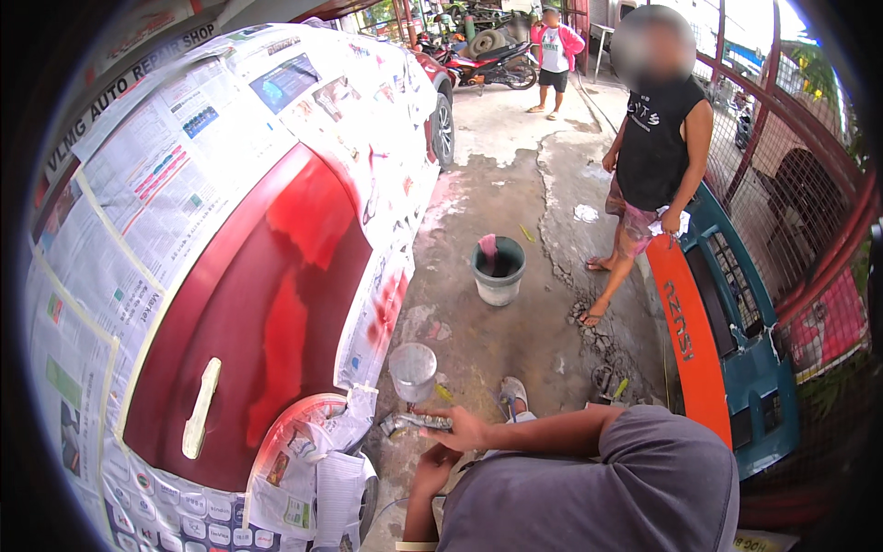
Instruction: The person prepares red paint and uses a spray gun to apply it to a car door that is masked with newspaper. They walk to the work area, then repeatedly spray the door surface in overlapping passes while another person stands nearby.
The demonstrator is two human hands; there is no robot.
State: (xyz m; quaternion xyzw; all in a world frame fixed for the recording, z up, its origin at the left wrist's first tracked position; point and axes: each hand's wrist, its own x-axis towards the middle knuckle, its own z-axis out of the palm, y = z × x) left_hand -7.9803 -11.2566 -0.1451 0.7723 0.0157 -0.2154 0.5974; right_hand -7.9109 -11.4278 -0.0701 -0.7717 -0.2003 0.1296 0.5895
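My right hand (464, 429) is closed around a metal spray gun (421, 422), its nozzle pointing left toward the car. A white cup (412, 368) appears to sit on top of the gun. My left hand (435, 470) is just below the right wrist, fingers curled; what they hold, if anything, is hidden. Left of the gun is a dark red car door panel (230, 322) with brighter red patches on its right part. Pale tape covers the door handle (201, 409). Newspaper (221, 120) masks the body around the panel, and more paper (303, 469) covers the wheel area.
A bucket (498, 276) with a pink cloth over its rim stands on the stained concrete. To the right, a person (658, 138) stands beside an orange and teal vehicle panel (685, 340). Farther back are another person (556, 55), a red motorcycle (492, 69) and a mesh fence (763, 129).
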